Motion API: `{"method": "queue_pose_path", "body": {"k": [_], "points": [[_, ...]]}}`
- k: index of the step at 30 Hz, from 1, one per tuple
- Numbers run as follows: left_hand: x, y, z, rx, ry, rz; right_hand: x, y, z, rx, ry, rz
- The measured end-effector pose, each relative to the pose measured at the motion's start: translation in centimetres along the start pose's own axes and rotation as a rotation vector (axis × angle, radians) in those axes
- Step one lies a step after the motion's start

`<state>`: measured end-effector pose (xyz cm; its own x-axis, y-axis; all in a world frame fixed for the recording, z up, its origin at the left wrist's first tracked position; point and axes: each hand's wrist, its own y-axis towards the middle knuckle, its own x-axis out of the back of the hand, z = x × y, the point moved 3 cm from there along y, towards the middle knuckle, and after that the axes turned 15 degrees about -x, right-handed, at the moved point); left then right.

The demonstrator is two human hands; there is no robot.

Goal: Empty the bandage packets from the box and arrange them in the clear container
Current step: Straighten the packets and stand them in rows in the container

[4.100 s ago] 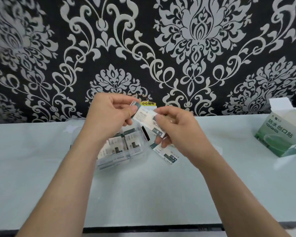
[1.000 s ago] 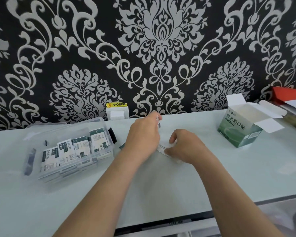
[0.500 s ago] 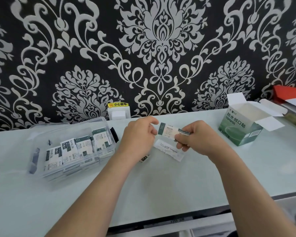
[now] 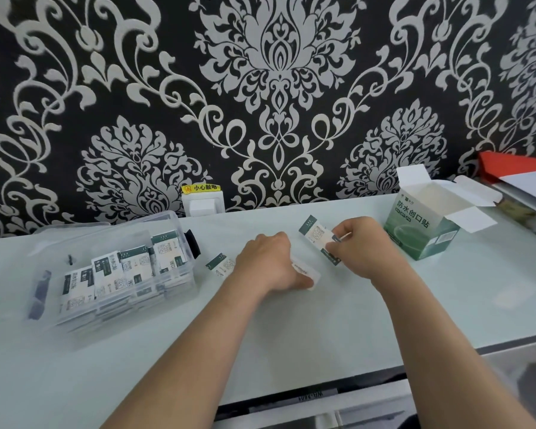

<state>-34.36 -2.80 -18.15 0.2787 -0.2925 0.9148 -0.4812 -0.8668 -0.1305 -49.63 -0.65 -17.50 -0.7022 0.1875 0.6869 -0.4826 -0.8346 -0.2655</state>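
The clear container [image 4: 180, 226] stands at the left of the table, with several white-and-green bandage packets [image 4: 121, 270] upright in a row inside. My right hand [image 4: 365, 246] pinches one packet [image 4: 317, 235] above the table. My left hand [image 4: 271, 261] is lowered onto a packet lying face down [image 4: 308, 274], its fingers curled on it. Another packet [image 4: 220, 267] lies flat just left of that hand. The green and white bandage box [image 4: 421, 233] stands at the right with its flaps open; its inside is hidden.
A white wall socket with a yellow warning label [image 4: 201, 201] sits at the back edge behind the container. Red and white items [image 4: 520, 178] are stacked at the far right. The table's front edge [image 4: 291, 394] runs below my forearms.
My left hand let go of the shared packet and dropped onto the face-down packet on the table. My right hand kept the lifted packet and shifted slightly right.
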Motion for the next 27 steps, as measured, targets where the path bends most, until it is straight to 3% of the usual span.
{"method": "queue_pose_path", "body": {"k": [5, 8, 11, 13, 16, 19, 24, 27], "points": [[0.1, 0.0, 0.2, -0.045, -0.074, 0.001, 0.1, 0.2, -0.5, -0.019, -0.006, 0.030], [0.7, -0.2, 0.7, -0.090, -0.201, -0.078, 0.3, 0.2, -0.4, -0.002, 0.078, 0.047], [2.0, -0.6, 1.2, -0.099, -0.543, -0.282, 0.6, -0.7, 0.6, 0.069, 0.372, 0.030], [2.2, -0.9, 1.1, -0.042, -0.795, -0.349, 0.7, -1.7, 1.6, 0.209, 0.498, -0.097], [1.7, -1.2, 0.7, 0.056, -1.141, -0.335, 0.0, -2.9, 3.0, 0.436, 0.417, -0.237], [2.0, -1.4, 0.9, 0.131, -1.393, -0.324, -0.9, -3.0, 3.3, 0.529, 0.289, -0.282], [2.5, -1.7, 1.6, 0.111, -1.435, -0.368, -0.7, -2.4, 3.2, 0.537, 0.267, -0.305], [3.0, -1.7, 1.8, 0.046, -1.454, -0.497, -0.6, -2.5, 3.0, 0.365, 0.537, -0.133]]}}
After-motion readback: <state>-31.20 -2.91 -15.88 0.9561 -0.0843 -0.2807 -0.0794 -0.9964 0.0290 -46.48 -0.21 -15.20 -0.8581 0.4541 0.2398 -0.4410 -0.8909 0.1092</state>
